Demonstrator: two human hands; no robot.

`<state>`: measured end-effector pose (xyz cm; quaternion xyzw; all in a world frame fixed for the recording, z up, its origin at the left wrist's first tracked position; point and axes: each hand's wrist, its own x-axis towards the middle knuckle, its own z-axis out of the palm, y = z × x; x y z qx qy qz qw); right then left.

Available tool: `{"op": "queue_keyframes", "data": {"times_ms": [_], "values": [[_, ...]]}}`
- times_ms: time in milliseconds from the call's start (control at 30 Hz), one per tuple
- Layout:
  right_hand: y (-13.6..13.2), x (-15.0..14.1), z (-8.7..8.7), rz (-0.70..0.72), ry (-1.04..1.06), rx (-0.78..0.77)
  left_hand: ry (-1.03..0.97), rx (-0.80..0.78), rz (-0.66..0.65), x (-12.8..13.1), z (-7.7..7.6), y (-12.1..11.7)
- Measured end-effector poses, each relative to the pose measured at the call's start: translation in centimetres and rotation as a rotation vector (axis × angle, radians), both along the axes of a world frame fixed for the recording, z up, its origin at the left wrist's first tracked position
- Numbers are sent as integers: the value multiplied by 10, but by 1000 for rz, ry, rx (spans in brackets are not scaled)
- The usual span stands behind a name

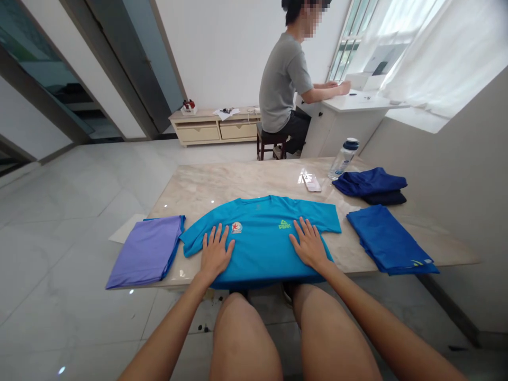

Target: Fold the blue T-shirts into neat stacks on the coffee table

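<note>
A turquoise short-sleeved T-shirt (262, 246) lies flat and face up on the marble table (238, 182), its hem hanging over the near edge. It has a round badge and a green PEAK logo on the chest. My left hand (216, 252) rests palm down on the shirt's left side, with fingers spread. My right hand (309, 244) presses flat on the right side, near the logo. Neither hand grips the cloth. A folded purple garment (145, 253) lies left of the shirt, and a folded blue garment (387, 241) lies to its right.
Farther back on the table are a dark blue clothing pile (369, 184), a plastic water bottle (343, 159) and a phone (311, 182). Beyond, a seated person (281, 87) works at a white desk (341, 121). A low cabinet (214, 127) stands against the wall.
</note>
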<state>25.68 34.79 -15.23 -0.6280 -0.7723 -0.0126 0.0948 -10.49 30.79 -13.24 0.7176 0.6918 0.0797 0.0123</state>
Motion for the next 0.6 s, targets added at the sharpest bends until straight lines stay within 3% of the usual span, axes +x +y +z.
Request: {"op": "queue_keyframes", "data": {"times_ms": [233, 600], "values": [[77, -7, 5, -13, -1, -24, 13, -31, -13, -15, 5, 81], [212, -3, -25, 29, 15, -19, -37, -97, -64, -42, -2, 212]]}}
